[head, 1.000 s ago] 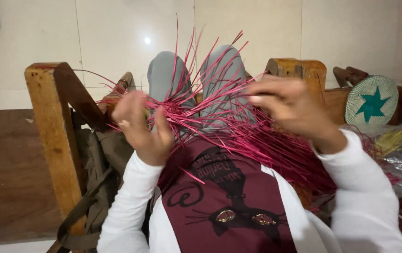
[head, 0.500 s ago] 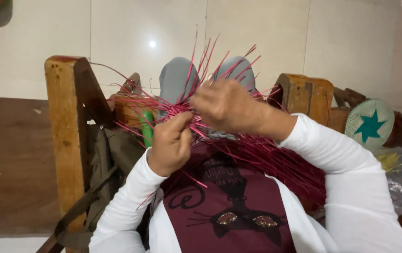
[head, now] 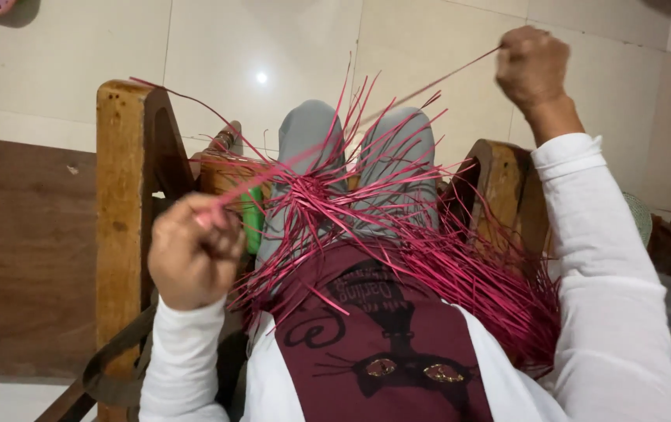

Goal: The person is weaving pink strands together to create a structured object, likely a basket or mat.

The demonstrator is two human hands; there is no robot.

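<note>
So the big change from half a second ago: the right hand [head: 533,66] is no longer down at the middle of the work. It has swung up and out to the upper right, fingers clenched in a fist around 1 long thin magenta strip [head: 437,80], and that strip now runs taut on a diagonal from the fist back down into the tangle of stiff magenta-pink weaving strips [head: 398,242] lying across the lap. Half a second ago both hands were bunched together right over that tangle, so this reads to me as a single strand being drawn through and tightened, not a new one being picked up.

The left hand [head: 192,248] has barely moved. It sits low at the left edge of the bundle, fingers curled shut, pinching the near ends of a few strips and bracing the work.

The bundle itself rests on the grey-trousered knees [head: 367,148], between the 2 brown wooden chair arms [head: 121,203], with loose ends fanning out toward the right sleeve. A small green object [head: 252,220] peeks out just beside the left hand; can't tell what it is.
</note>
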